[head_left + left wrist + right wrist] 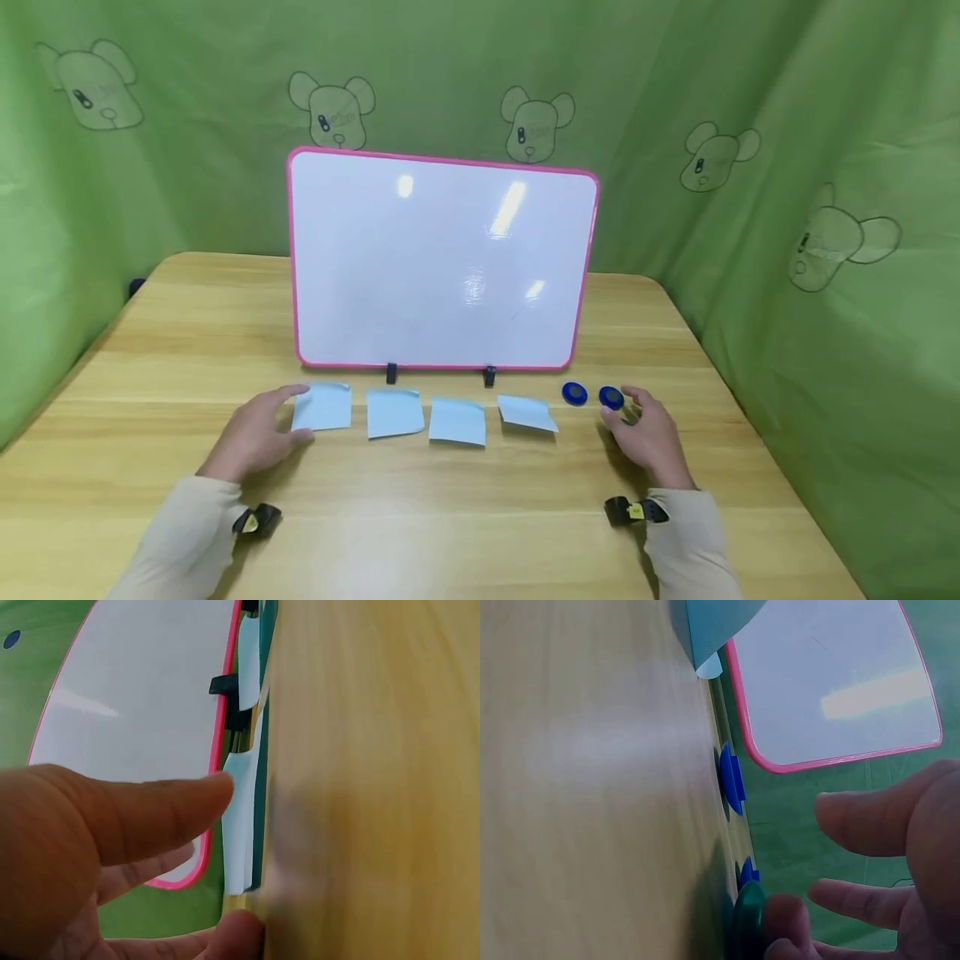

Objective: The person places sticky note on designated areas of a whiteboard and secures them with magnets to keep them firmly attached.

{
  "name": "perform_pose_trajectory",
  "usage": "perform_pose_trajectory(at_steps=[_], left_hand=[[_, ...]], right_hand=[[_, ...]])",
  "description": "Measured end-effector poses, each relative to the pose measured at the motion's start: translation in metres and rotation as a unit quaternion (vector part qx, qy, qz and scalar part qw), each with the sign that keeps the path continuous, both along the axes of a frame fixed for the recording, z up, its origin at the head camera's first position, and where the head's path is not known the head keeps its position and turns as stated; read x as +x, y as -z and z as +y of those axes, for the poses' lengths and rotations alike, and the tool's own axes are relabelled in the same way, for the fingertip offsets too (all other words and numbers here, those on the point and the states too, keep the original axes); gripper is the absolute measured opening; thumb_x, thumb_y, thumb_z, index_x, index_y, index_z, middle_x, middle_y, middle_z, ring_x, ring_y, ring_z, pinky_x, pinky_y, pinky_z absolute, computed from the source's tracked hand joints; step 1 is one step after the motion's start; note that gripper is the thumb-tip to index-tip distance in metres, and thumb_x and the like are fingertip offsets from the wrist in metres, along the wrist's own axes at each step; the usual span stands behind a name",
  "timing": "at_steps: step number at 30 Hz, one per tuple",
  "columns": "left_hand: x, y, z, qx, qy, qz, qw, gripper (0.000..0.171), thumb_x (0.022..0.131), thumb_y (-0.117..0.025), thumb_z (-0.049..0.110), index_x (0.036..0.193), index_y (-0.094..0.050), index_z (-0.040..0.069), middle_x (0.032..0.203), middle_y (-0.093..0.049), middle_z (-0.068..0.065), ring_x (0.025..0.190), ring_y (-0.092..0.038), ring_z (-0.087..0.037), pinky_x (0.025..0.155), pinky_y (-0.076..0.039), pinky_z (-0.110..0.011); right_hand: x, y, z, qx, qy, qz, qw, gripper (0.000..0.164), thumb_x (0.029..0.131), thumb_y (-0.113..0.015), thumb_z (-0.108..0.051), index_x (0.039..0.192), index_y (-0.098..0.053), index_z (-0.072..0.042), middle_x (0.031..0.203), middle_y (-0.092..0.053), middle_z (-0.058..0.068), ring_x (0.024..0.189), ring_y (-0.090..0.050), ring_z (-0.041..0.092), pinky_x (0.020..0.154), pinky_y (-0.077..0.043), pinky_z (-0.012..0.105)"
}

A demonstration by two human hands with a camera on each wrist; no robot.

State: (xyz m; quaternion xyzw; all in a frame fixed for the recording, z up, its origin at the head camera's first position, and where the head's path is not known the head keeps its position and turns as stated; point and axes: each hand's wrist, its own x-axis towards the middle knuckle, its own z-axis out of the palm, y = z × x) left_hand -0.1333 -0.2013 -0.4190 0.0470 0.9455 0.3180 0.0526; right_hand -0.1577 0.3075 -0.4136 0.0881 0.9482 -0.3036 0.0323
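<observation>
Several light blue sticky notes lie in a row on the table; the leftmost sticky note is beside my left hand. That hand's thumb and fingers are spread apart at its left edge, and the left wrist view shows the thumb overlapping the note. My right hand is at the other end of the row, thumb and fingers apart. Two round blue magnets, a left one and a right one, lie near its fingertips. A green disc shows right at its fingers in the right wrist view, partly hidden by them.
A whiteboard with a pink frame stands upright behind the notes, on black feet. Green curtains with bear-head drawings surround the wooden table. The rightmost sticky note curls off the tabletop.
</observation>
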Motion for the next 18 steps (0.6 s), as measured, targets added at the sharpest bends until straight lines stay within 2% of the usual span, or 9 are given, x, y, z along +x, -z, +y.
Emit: perform_pose_trajectory(at_steps=[4,9,13,18], left_hand=[[0.0022,0.0023,0.0022,-0.001,0.005,0.012,0.9999,0.056,0.086,-0.071,0.025,0.134,-0.054,0.001,0.136,-0.046,-0.031,0.125,-0.038,-0.053,0.101,-0.032,-0.065],[0.0054,0.0062,0.0045,-0.004,0.003,0.012,0.9999,0.052,0.085,-0.072,0.019,0.129,-0.056,-0.003,0.134,-0.047,-0.032,0.124,-0.039,-0.052,0.102,-0.031,-0.065],[0.0034,0.0063,0.0059,-0.009,0.006,0.020,0.9997,0.049,0.084,-0.073,0.013,0.126,-0.057,-0.004,0.133,-0.048,-0.032,0.124,-0.040,-0.052,0.102,-0.032,-0.063],[0.0008,0.0030,0.0055,-0.019,0.003,0.014,0.9997,0.048,0.083,-0.073,0.012,0.124,-0.056,-0.008,0.132,-0.048,-0.033,0.124,-0.040,-0.052,0.104,-0.031,-0.062]], right_hand=[[0.0020,0.0001,0.0013,0.015,-0.013,0.009,1.000,0.061,0.096,-0.057,-0.036,0.139,-0.042,0.004,0.139,-0.038,0.036,0.126,-0.035,0.054,0.103,-0.031,0.064],[0.0056,0.0036,0.0038,0.032,-0.031,0.015,0.999,0.052,0.094,-0.062,-0.029,0.129,-0.051,0.007,0.127,-0.051,0.035,0.117,-0.046,0.052,0.096,-0.038,0.062],[0.0062,0.0052,0.0067,0.026,-0.038,0.018,0.999,0.047,0.092,-0.065,-0.024,0.125,-0.055,0.007,0.114,-0.061,0.029,0.106,-0.055,0.047,0.087,-0.045,0.057],[0.0035,0.0054,0.0048,0.013,-0.039,0.019,0.999,0.045,0.091,-0.067,-0.024,0.123,-0.056,0.005,0.107,-0.064,0.023,0.100,-0.058,0.041,0.081,-0.048,0.052]])
